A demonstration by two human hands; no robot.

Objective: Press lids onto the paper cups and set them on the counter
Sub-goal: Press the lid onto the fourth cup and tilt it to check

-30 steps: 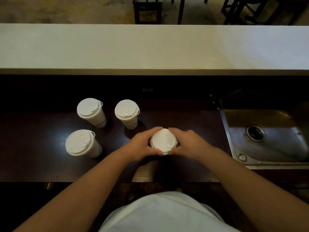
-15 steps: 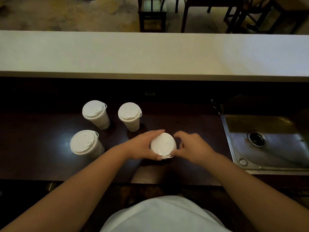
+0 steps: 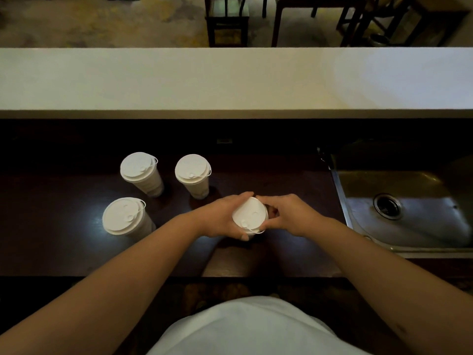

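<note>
Fourth cup sits near centre on the dark desk, lid on top, slightly tilted. Left hand wraps the cup's left side; right hand pinches the lid's right rim. Best bet: hold the cup steady, press evenly round the rim until it seats, not squeezing the paper wall. Three capped cups stand left, the nearest just beyond the left hand. Sink lies right, well apart.
</note>
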